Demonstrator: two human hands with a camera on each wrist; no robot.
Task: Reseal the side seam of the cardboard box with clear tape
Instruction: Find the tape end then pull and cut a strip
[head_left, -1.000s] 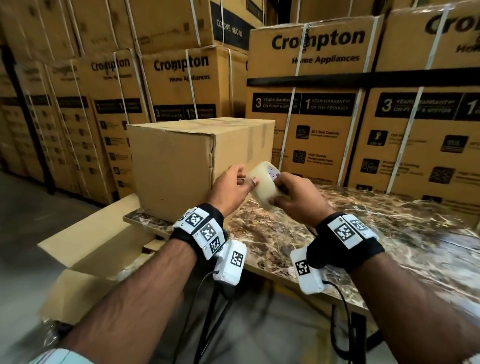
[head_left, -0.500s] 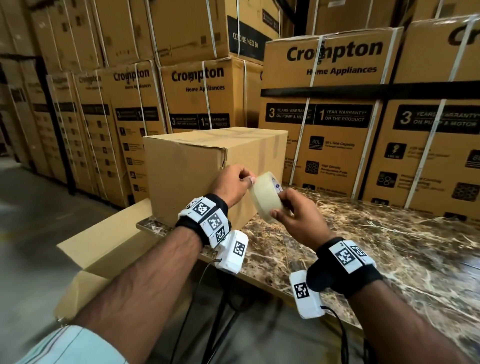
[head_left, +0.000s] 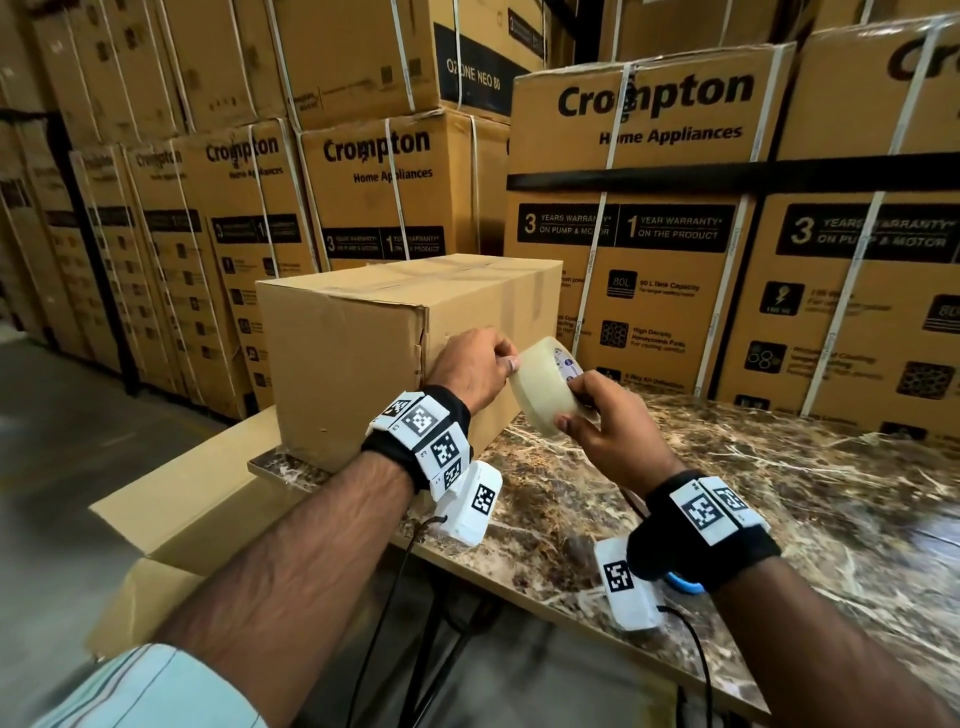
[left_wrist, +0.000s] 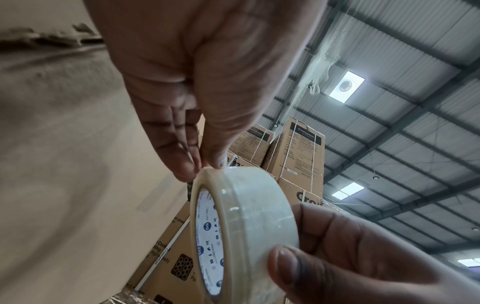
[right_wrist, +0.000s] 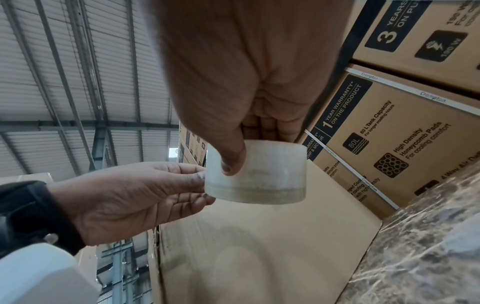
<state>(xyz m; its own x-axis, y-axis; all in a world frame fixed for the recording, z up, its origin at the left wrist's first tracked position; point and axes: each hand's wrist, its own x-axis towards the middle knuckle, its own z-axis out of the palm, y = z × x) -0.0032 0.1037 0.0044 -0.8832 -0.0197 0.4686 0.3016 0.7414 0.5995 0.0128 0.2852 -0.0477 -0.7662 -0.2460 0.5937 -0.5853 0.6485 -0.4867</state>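
Box (head_left: 363, 358) stands centre frame on table (head_left: 779, 493); right hand (head_left: 605, 434) grips tape roll (head_left: 543, 387), left hand (head_left: 475, 371) pinches its edge.

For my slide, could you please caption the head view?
Right hand holds the tape roll while left hand picks at its edge beside the cardboard box.

Head view: worn high, facing forward and down over both forearms toward the bench (head_left: 779, 493). Wrist views: 2, very close, angled steeply upward along palms to roof. Shared by all 3: tape roll (head_left: 540, 384), cardboard box (head_left: 353, 364), stacked cartons (head_left: 649, 234).
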